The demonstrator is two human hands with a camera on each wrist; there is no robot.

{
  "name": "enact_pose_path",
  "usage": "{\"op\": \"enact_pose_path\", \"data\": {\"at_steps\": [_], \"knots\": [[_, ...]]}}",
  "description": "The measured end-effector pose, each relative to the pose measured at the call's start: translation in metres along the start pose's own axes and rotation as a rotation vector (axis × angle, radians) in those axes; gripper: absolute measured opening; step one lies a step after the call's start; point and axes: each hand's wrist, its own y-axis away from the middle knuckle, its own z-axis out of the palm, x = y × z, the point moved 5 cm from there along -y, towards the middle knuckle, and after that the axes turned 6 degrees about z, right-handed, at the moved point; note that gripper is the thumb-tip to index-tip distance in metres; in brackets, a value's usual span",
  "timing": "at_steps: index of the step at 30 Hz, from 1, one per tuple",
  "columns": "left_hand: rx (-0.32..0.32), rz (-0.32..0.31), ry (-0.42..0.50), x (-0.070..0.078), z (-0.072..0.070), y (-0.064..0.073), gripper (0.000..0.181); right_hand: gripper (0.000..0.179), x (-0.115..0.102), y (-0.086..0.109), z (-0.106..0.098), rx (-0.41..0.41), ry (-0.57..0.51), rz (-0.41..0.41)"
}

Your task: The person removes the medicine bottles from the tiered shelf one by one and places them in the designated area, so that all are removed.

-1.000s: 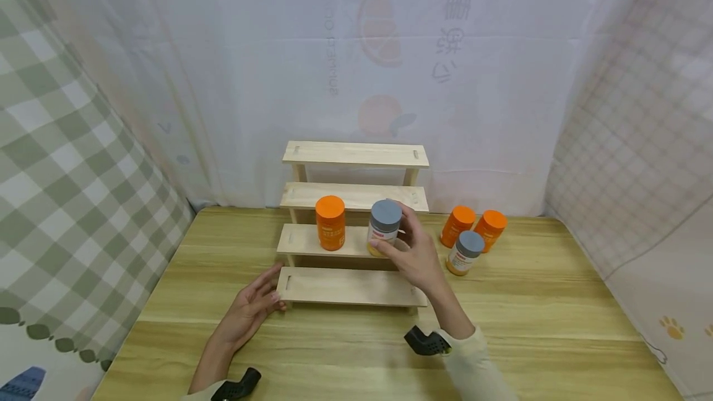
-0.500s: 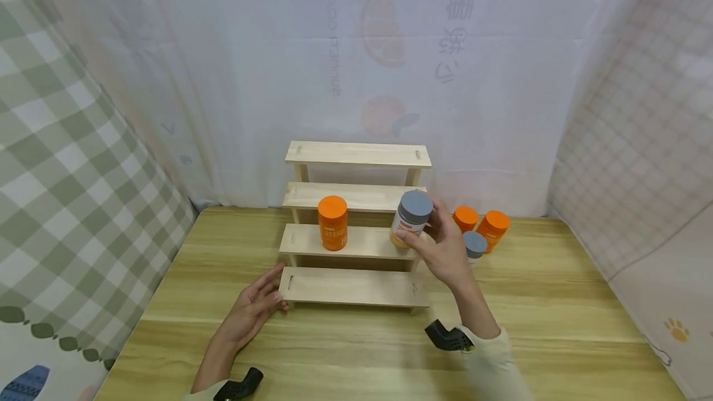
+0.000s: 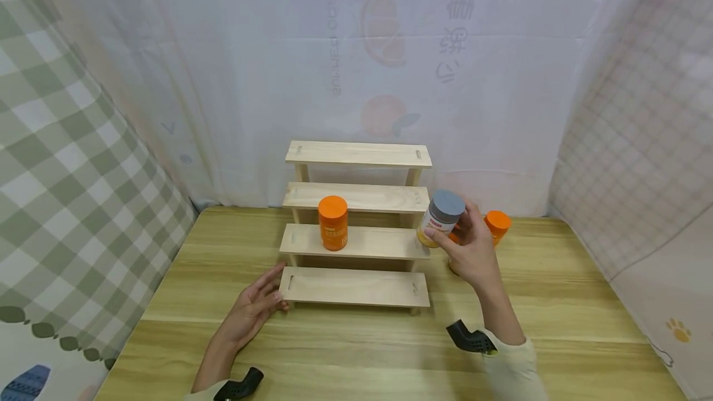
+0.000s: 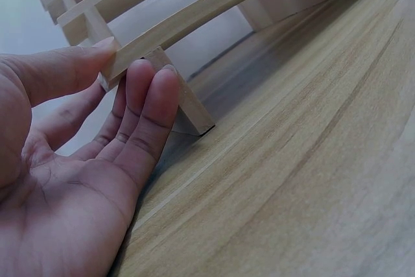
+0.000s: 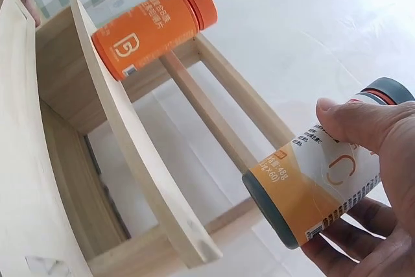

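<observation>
My right hand grips a grey-capped pill bottle, tilted and raised beside the right end of a stepped wooden display shelf. A white and orange label faces the right wrist camera. The left hand holds the left end of the lowest step, thumb at the board's corner and fingertips against the leg beneath. On the second step from the bottom stands an orange pill bottle, upright and left of centre.
Behind my right hand, another orange bottle stands on the wooden table; more bottles there are mostly hidden by the hand. A white curtain hangs behind the shelf, and a green checked cloth slopes along the left.
My right hand has lifted the grey-capped bottle from the second step and carried it right, covering some of the bottles on the table. The left hand stays at the shelf's end.
</observation>
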Motion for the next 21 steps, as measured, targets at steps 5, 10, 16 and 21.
{"op": "enact_pose_path", "data": {"at_steps": [5,10,16,21], "knots": [[-0.003,0.001,-0.005,0.000,0.001,-0.001,0.069,0.076,0.004,0.003,-0.015,0.032,0.021,0.034],[0.008,-0.003,-0.005,0.000,0.001,-0.001,0.069,0.077,0.008,0.004,-0.028,0.089,0.035,0.061],[0.010,-0.005,-0.009,0.001,0.001,0.000,0.069,0.077,0.015,0.007,-0.041,0.136,0.039,0.083],[0.005,-0.003,-0.006,0.001,0.001,0.000,0.070,0.076,0.020,0.008,-0.050,0.157,0.059,0.112]]}}
